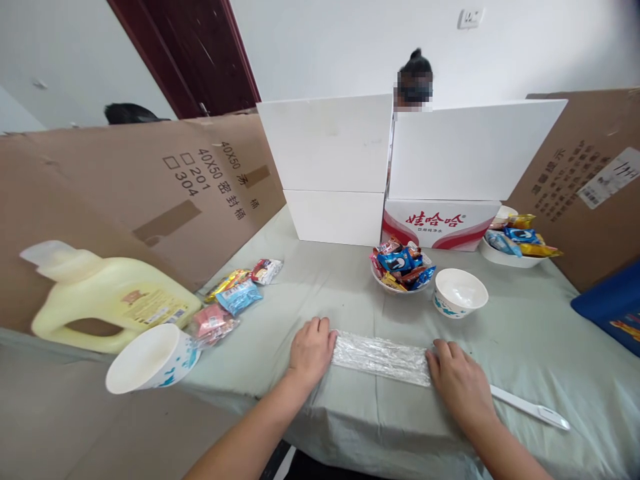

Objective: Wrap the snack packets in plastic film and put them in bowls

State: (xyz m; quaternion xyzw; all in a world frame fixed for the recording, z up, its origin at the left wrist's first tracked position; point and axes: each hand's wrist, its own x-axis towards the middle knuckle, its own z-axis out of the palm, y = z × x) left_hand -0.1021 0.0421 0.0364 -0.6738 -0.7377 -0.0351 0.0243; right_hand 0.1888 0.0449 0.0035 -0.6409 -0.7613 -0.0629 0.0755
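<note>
A long flat strip of folded clear plastic film (383, 358) lies crosswise near the front of the table. At its left end, my left hand (313, 348) has curled fingers with the thumb pressed along the edge. My right hand (459, 380) is closed over the opposite end, fingers bent down on it. From beside my right hand a thin white plastic handle (530, 405) sticks out to the right; its other end is hidden. Just beyond the strip stand a white paper bowl (460, 293) with a blue pattern and a bowl filled with wrapped snacks (401, 265).
Left: a jug of yellow liquid (115, 293), a tipped paper bowl (150, 360) at the table edge, and several packaged snacks (239, 295). White boxes (340, 167) and cardboard panels (165, 180) wall the back and sides. Right: a snack dish (515, 257) and a blue container (613, 310). A person sits behind.
</note>
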